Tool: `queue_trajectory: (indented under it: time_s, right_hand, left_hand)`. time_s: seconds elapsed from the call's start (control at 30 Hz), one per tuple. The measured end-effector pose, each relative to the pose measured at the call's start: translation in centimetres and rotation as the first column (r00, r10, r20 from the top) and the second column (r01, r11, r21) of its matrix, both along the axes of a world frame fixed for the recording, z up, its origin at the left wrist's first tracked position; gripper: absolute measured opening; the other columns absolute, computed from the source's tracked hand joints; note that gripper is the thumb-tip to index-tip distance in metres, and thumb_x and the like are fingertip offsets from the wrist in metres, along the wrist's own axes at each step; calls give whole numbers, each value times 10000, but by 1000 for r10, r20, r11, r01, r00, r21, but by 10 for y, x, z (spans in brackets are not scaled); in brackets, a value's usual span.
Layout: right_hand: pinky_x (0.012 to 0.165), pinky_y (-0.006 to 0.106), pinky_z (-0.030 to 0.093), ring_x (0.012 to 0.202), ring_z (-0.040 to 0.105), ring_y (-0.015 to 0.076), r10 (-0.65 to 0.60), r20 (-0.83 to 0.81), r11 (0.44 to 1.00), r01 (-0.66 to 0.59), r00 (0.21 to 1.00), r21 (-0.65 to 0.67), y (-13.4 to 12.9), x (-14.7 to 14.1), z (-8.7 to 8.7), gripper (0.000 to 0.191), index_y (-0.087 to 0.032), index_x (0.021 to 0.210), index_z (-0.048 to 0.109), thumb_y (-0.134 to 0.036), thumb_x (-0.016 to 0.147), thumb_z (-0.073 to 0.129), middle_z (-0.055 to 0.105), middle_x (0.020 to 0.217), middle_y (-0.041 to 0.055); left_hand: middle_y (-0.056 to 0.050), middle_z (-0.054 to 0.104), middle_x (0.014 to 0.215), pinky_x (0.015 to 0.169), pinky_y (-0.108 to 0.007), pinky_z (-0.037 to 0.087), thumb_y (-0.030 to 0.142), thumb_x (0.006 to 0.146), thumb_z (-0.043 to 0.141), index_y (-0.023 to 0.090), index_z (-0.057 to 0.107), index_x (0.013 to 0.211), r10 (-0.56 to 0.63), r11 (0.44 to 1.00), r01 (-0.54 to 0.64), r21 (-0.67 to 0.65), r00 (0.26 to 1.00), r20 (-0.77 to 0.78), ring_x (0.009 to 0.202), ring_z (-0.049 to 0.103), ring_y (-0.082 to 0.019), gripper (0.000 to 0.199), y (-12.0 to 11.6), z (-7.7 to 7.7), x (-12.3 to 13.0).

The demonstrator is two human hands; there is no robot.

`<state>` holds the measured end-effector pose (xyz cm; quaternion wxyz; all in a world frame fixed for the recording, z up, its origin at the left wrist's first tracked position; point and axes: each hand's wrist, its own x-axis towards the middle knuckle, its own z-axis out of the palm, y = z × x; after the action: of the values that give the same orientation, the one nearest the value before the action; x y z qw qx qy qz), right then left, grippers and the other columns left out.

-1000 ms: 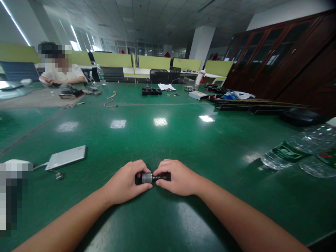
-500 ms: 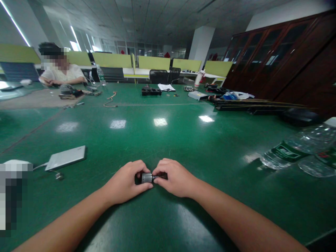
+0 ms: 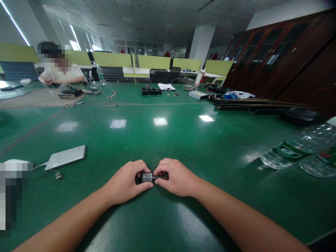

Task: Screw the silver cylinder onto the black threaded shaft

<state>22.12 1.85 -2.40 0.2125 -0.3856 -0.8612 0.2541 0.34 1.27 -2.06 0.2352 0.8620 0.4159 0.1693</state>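
A small silver metal cylinder (image 3: 147,177), which looks like an electric motor, lies sideways just above the green table. My left hand (image 3: 128,182) is closed around it, thumb on the near side and fingers on the far side; its left end is dark and partly hidden by the palm. From its right end a thin dark shaft (image 3: 155,177) sticks out. Thumb and fingertips of my right hand (image 3: 174,176) pinch this shaft, and its far end shows dark inside the curled fingers. The two hands nearly touch at the fingertips.
To the left lies a white power bank (image 3: 67,157) with a short cable. Clear plastic bottles (image 3: 286,152) stand at the right. Further back are a black tray (image 3: 151,91), papers (image 3: 166,86), and dark strips (image 3: 244,105). Another person (image 3: 63,73) sits across the table, far left.
My right fingertips have shifted very slightly to the right along the shaft, and a little more of it shows. My left hand keeps its hold on the motor.
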Motion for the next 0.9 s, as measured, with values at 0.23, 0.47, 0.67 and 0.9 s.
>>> queue_trajectory:
  time_s: [0.23, 0.47, 0.67, 0.9]
  right_hand:
    - [732, 270, 430, 785, 580, 158, 15, 5, 1000, -15, 1000, 5, 1, 2, 2, 114, -180, 889, 732, -172, 778, 707, 660, 786, 20]
    - [727, 272, 425, 780, 577, 159, 27, 22, 999, -27, 999, 18, 2, 2, 3, 118, -175, 888, 735, -167, 774, 704, 665, 782, 23]
    - [726, 268, 421, 775, 581, 156, 35, 33, 999, -36, 999, 24, 2, 4, 3, 126, -173, 889, 739, -160, 771, 698, 670, 781, 23]
    - [726, 264, 417, 770, 581, 154, 45, 41, 998, -47, 998, 30, 1, 6, 7, 120, -182, 885, 739, -159, 774, 697, 676, 776, 18]
  left_hand:
    - [-3, 612, 840, 693, -292, 397, 374, 844, 695, 209, 617, 932, -10, 1000, 10, 8, 1000, -5, 756, 566, -190, 203, 0, 1, 0]
    - [0, 609, 837, 695, -292, 393, 358, 842, 699, 204, 615, 929, -5, 1000, 5, -7, 1000, -14, 756, 565, -188, 196, 0, 2, 0]
    - [-2, 608, 842, 699, -293, 393, 365, 843, 700, 204, 611, 936, -3, 1000, 3, 0, 1000, -18, 760, 564, -188, 206, -1, 1, -1]
    - [-5, 618, 848, 701, -295, 406, 379, 843, 698, 206, 615, 941, -1, 1000, 1, 2, 1000, -17, 762, 572, -190, 215, 0, 1, 0]
